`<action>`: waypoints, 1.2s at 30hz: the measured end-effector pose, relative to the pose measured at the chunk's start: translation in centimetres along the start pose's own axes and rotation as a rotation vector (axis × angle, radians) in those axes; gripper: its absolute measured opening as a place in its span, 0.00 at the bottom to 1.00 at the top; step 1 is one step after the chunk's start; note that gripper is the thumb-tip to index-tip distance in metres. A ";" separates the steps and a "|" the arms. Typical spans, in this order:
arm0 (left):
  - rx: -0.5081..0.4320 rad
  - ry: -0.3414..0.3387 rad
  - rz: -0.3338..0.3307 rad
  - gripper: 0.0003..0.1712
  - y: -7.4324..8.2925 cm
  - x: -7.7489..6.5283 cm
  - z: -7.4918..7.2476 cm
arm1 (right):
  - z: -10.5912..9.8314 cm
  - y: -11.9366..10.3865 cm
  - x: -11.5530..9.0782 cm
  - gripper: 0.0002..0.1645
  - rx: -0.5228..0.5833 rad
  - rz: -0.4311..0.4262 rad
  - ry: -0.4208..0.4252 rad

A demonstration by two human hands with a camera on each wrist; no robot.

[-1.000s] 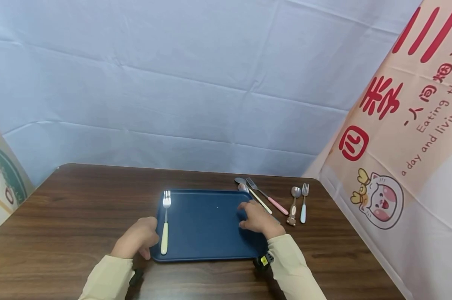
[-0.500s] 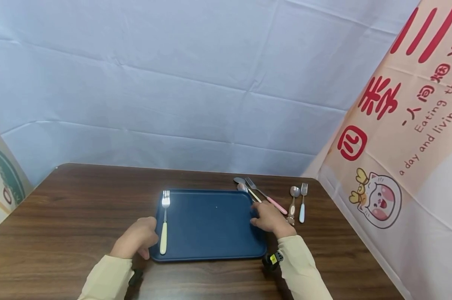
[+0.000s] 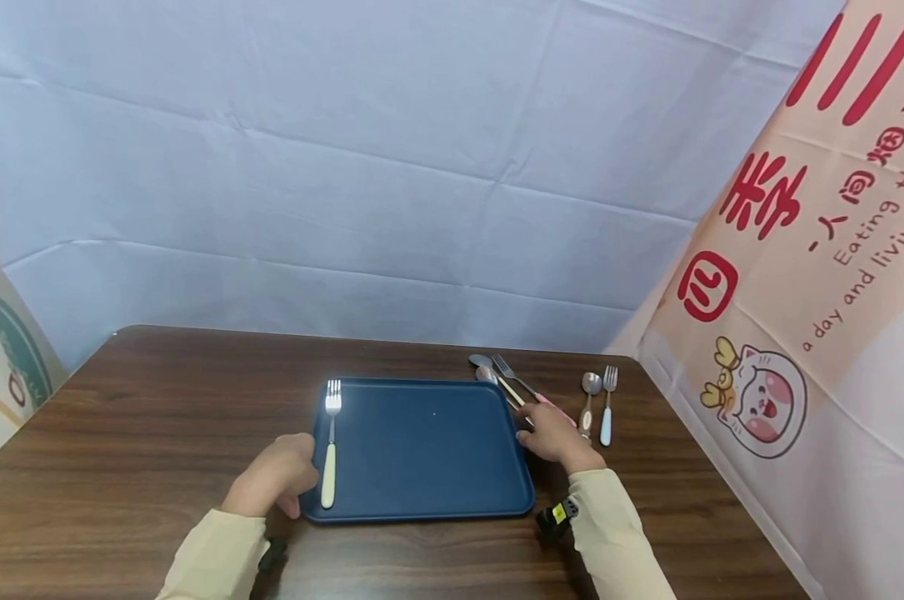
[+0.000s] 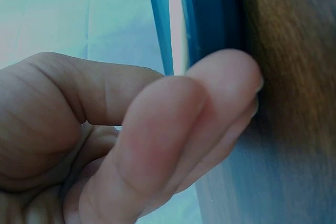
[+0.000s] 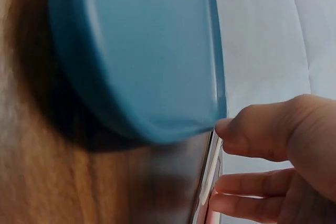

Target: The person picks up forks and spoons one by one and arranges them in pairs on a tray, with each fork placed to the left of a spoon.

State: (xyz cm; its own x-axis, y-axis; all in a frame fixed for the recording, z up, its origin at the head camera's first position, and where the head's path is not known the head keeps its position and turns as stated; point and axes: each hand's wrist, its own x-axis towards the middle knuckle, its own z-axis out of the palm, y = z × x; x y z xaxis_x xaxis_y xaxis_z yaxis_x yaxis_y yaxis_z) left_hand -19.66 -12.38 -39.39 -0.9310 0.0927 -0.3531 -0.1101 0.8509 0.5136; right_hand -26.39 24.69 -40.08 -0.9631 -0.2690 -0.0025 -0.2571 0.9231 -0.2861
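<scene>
A blue tray [image 3: 422,450] lies on the table, with a cream-handled fork [image 3: 329,475] along its left side. My left hand [image 3: 277,475] is at the tray's left rim. In the left wrist view its thumb and curled fingers [image 4: 163,129] close about that rim. My right hand [image 3: 552,433] is low beside the tray's right edge, over the handles of a pink-handled fork [image 3: 522,383] and a cream-handled spoon [image 3: 480,360]. In the right wrist view its thumb and fingers [image 5: 252,183] are spread apart near these handles, the thumb tip overlapping the tray's corner.
Another spoon [image 3: 486,375] lies with the pink-handled fork at the tray's far right corner. Further right are a brown-handled spoon [image 3: 591,385] and a blue-handled fork [image 3: 607,408]. A pale cloth [image 3: 347,208] hangs behind the table [image 3: 159,417], and a printed one [image 3: 766,333] on the right.
My right hand has moved right, from over the tray's right part to the cutlery handles beside it. The left hand and the tray have stayed in place.
</scene>
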 end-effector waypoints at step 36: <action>0.020 0.010 -0.005 0.12 0.1 0.0 0.1 | 0.4 0.6 1.4 0.11 -0.068 0.213 -0.067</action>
State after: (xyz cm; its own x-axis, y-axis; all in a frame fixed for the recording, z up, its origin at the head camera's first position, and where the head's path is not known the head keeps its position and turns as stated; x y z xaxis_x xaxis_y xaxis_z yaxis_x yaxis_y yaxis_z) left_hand -19.66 -12.27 -39.43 -0.9337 0.0832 -0.3482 -0.1083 0.8614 0.4963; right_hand -27.83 24.81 -40.61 -0.9893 -0.0821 -0.1203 -0.0560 0.9768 -0.2068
